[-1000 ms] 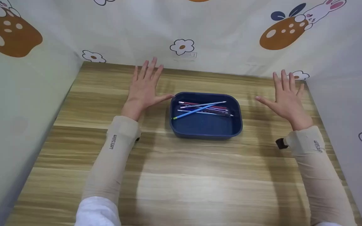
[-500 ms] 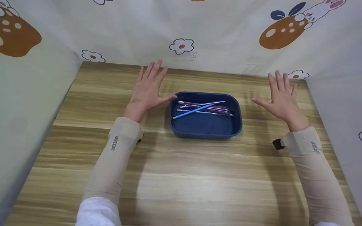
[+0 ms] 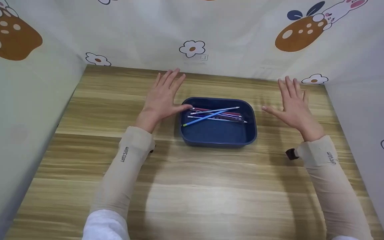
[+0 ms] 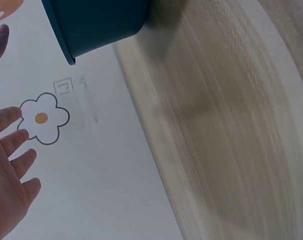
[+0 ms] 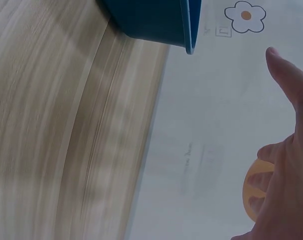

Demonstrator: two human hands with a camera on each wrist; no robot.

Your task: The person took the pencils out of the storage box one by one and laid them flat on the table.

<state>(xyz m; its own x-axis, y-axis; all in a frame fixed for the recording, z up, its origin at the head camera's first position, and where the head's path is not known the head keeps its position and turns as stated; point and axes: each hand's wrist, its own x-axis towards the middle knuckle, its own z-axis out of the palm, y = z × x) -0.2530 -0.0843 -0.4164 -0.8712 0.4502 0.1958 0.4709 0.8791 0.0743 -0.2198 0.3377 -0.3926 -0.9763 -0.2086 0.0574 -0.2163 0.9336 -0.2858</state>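
blue tray (image 3: 213,135), one: deep-walled, round-cornered, standing flat on the wood-grain table (image 3: 192,193), nearer its far edge than to me, long sides running left to right between my hands. contents: several slim pencils or pens (image 3: 235,114), red, dark and silvery, crossing loosely along the far half of the tray's floor; exact count hidden by overlap. one light blue pencil (image 3: 205,118), yellow-green at one end, lying aslant over the others, that end by the tray's left wall. i judge the walls are what stops the lot rolling away. left hand (image 3: 162,98), mine: fingers straight and spread, gripping nothing; my thumb crosses the tray's left rim from above, but the left wrist view shows a gap, so i list it as apart. right hand (image 3: 295,108), mine: likewise unfolded and holding nothing, thumb pointing towards the tray, well clear of its right wall. both are raised either side, i suppose so that neither covers the contents. beige sleeves (image 3: 122,173), a pair, reaching my wrists, presumably as covering. backdrop (image 3: 232,43), pale, printed with flowers and rabbits, hung behind the table, probably as a screen.
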